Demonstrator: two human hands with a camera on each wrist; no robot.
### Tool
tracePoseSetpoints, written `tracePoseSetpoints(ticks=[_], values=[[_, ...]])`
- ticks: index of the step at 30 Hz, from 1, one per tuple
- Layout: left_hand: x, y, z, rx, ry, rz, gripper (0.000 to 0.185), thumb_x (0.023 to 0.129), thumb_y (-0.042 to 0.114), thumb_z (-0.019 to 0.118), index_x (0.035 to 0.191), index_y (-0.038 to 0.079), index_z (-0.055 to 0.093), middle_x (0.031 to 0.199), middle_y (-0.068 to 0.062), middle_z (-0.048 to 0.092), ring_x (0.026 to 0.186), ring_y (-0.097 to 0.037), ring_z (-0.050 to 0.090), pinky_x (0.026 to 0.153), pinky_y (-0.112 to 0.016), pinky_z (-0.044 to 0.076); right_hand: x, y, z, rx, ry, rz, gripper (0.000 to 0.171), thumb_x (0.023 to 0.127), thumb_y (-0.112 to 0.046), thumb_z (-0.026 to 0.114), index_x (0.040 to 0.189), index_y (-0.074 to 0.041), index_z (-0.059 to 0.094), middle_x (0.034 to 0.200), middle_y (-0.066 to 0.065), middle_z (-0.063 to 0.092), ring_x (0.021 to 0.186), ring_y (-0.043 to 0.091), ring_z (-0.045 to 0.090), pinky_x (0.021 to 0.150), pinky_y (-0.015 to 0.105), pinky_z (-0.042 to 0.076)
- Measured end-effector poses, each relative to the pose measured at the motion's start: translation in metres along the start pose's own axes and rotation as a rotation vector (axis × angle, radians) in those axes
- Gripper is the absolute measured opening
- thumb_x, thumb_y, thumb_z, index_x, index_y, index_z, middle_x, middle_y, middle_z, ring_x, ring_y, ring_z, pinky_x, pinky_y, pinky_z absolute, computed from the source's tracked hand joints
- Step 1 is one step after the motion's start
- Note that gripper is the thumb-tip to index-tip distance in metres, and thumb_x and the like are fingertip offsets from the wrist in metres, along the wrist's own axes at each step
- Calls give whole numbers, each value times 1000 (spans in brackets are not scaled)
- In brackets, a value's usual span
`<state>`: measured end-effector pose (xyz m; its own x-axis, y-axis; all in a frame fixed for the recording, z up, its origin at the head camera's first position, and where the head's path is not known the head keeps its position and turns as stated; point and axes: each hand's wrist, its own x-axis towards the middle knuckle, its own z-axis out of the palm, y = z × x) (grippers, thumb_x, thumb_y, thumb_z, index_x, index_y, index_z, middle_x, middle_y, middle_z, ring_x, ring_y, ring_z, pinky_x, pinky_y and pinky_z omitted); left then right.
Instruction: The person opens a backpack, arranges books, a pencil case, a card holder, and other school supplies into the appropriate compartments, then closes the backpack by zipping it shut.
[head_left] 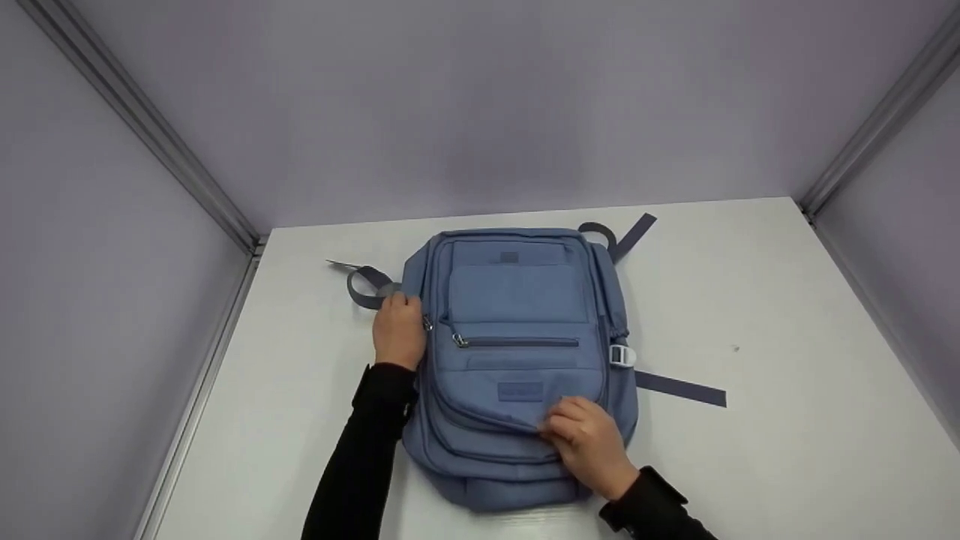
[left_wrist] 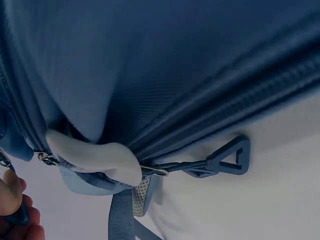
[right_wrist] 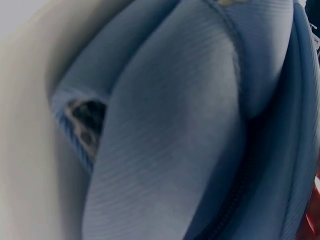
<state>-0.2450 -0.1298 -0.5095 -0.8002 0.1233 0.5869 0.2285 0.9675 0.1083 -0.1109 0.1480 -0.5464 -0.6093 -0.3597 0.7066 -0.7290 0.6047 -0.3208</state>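
Head view: a blue backpack [head_left: 517, 360] is seen lying flat, front up, on the white table [head_left: 750, 420]. Its left side is pressed by the left hand [head_left: 399, 330], fingers laid over the edge beside a grey strap [head_left: 369, 289]. The front pocket's lower seam is pinched by the right hand [head_left: 589, 442], fingers curled.
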Motion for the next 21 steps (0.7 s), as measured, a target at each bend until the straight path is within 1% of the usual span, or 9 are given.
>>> tracePoseSetpoints(ticks=[2,8,10,12,14,15,18,19,21], values=[[-3,-3,-1,-39,-43,-19,7,78,-10,64,73,-5,63,74,-20,59,70,-37,59,63,-46,51,0,0,0,-1,-8,12,19,68,-8,84,71,-16,68,77,-5,66,77,12,62,76,25,51],[-20,-14,-10,-199,-187,-52,3,85,-2,66,84,-3,69,80,-18,65,77,-37,64,70,-47,53,1,3,-2,27,-9,7,13,76,-10,81,79,-15,70,81,-4,66,80,13,61,80,28,50],[-27,-14,-15,-232,-220,-55,6,87,2,67,90,-2,71,84,-17,68,82,-36,66,74,-47,54,1,3,-5,32,-18,9,13,77,-9,81,83,-15,71,84,-4,66,81,13,62,82,28,50],[-35,-13,-22,-257,-235,-44,10,88,4,69,96,-1,72,92,-17,71,87,-35,68,79,-46,55,1,3,-10,32,-29,20,18,76,-7,83,87,-15,71,87,-4,66,83,13,62,84,27,49],[-43,-11,-31,-269,-224,-14,15,88,7,71,102,0,73,98,-16,72,92,-34,68,83,-45,55,1,4,-18,23,-34,37,24,73,-5,84,93,-15,72,91,-3,67,87,14,63,86,27,48],[-47,-9,-37,-273,-210,5,19,88,8,72,106,0,72,102,-16,72,95,-34,68,85,-45,54,1,5,-23,16,-35,48,25,75,-6,83,96,-14,72,94,-1,68,90,16,64,88,27,47],[-60,-7,-57,-280,-165,51,35,85,11,77,118,2,69,113,-16,71,100,-31,67,88,-43,54,3,13,-42,-19,-2,67,19,89,-19,74,104,-9,72,104,7,70,101,26,66,97,28,45],[-64,-7,-63,-281,-147,59,40,84,12,78,122,3,68,117,-16,70,103,-31,66,90,-43,54,4,17,-50,-36,17,76,23,94,-26,69,107,-7,72,107,10,70,105,30,65,102,27,43],[-73,-11,-76,-268,-128,56,53,81,15,81,129,5,64,125,-18,67,109,-32,65,94,-45,52,5,27,-66,-67,53,119,38,100,-38,59,111,-5,71,113,15,69,111,37,62,111,24,38]])
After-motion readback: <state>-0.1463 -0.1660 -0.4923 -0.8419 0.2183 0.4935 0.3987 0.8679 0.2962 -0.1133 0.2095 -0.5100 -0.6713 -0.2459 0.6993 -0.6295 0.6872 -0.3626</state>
